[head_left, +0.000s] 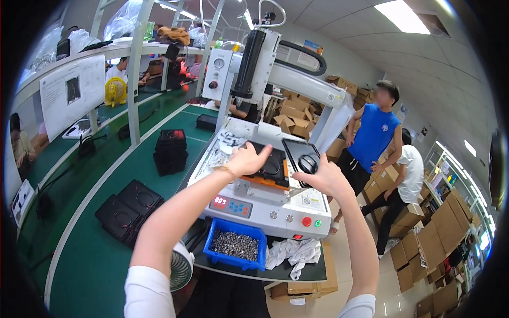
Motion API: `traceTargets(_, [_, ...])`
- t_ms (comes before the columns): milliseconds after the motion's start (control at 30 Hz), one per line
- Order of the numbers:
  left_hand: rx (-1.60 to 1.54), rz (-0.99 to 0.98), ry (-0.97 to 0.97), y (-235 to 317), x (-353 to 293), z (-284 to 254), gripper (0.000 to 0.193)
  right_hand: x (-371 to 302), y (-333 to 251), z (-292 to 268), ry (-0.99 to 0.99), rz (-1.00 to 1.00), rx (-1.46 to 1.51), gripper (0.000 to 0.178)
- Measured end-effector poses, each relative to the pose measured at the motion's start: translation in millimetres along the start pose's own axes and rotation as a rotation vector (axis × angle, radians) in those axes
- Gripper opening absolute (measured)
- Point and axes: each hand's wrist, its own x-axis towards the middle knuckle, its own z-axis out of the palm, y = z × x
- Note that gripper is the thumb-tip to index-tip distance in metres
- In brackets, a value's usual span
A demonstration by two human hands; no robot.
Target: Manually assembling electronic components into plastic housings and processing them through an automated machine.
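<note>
My left hand [246,160] lies with fingers spread at the left side of a black flat housing [273,163]. That housing sits on an orange fixture [263,183] on the machine's bed. My right hand [327,179] is at the near end of a black framed panel [293,148], thumb and fingers wide apart. A rounded black piece [308,164] shows on the panel between them; whether the fingers press on it is unclear. The white screwdriving-type machine [313,204] carries a black vertical cylinder [250,63] above the bed.
A blue bin [209,249] of small metal parts and a white cloth [297,253] are at the machine's front. Black housings [127,209] and a black stack [170,151] lie on the green table [79,254]. A small fan [181,267] stands near my left arm. Two people stand at right, near cartons.
</note>
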Motion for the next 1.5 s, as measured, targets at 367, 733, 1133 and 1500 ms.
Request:
traceTargets(367, [0.31,-0.472,-0.116,101.9,21.6,-1.8,0.128,15.5,44.1,25.6,-0.159,0.258,-0.007,0.134])
traceTargets(733, [0.104,-0.384,0.093,3.7,-6.4,-95.7,0.132,63.2,-72.8,81.5,-0.095,0.19,0.032,0.129])
traceTargets(1133, [0.098,-0.421,-0.009,-6.6,-107.8,-135.6,0.119,39.2,-69.4,100.9,0.226,0.132,0.233,0.11])
traceTargets(1500, [0.132,-0.23,-0.077,22.1,-188.1,-123.6,0.112,-154.5,81.9,188.1,0.611,0.033,0.125,0.063])
